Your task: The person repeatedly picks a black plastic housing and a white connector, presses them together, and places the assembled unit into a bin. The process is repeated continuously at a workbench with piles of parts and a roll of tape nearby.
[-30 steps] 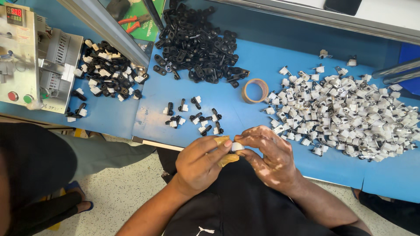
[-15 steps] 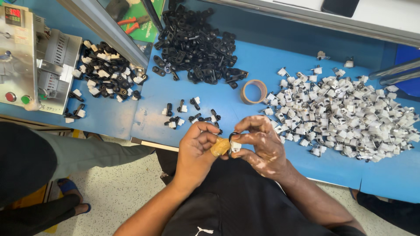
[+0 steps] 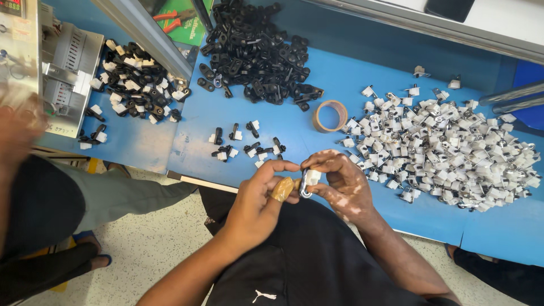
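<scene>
My left hand (image 3: 258, 195) and my right hand (image 3: 340, 181) meet at the near edge of the blue table (image 3: 351, 79). Between their fingertips sits a small white plastic piece with a metal clip (image 3: 309, 180). My left thumb wears tan tape (image 3: 282, 188) and presses against the clip. My right hand pinches the white piece from the right. A large heap of white clip parts (image 3: 453, 153) lies just right of my right hand. Several assembled black-and-white pieces (image 3: 243, 141) lie just beyond my hands.
A pile of black plastic parts (image 3: 255, 51) sits at the back. A roll of tan tape (image 3: 330, 115) lies beside it. A mixed black-and-white pile (image 3: 136, 79) and a grey machine (image 3: 39, 62) stand at the left, where another person's leg (image 3: 113, 195) and blurred hand (image 3: 17, 127) show.
My hands have lifted slightly toward the table edge and turned the small piece between the fingertips. The other person's hand has come into view at the left.
</scene>
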